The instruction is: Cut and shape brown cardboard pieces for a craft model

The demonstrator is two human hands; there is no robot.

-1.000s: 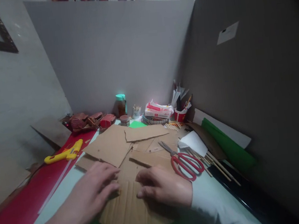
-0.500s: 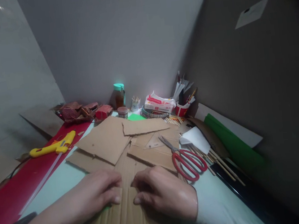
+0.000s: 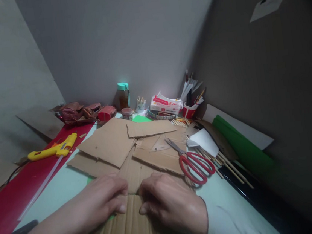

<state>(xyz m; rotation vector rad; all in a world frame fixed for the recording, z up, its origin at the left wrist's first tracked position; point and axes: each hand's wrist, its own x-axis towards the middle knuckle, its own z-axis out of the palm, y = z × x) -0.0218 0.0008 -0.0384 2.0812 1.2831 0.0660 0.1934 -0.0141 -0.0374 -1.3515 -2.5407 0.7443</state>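
Observation:
A ribbed corrugated cardboard sheet (image 3: 129, 226) lies on the table in front of me. My left hand (image 3: 102, 201) rests on its far left part, fingers bent and pressed down on it. My right hand (image 3: 170, 202) lies beside it with fingers curled, pinching the sheet's far edge near the middle. The two hands almost touch. Beyond them lie several flat cardboard pieces (image 3: 110, 143), overlapping. Red-handled scissors (image 3: 193, 163) lie just right of my right hand.
A yellow glue gun (image 3: 52, 149) lies on red paper (image 3: 17, 194) at the left. Wooden sticks (image 3: 227, 165), white paper and a green roll (image 3: 242, 148) lie at the right. A jar (image 3: 123, 95), tissue pack and pen cup (image 3: 187, 109) stand by the grey back panel.
My hands have drawn closer together on the ribbed cardboard and my right fingers curled onto its edge. The view has tilted down a little.

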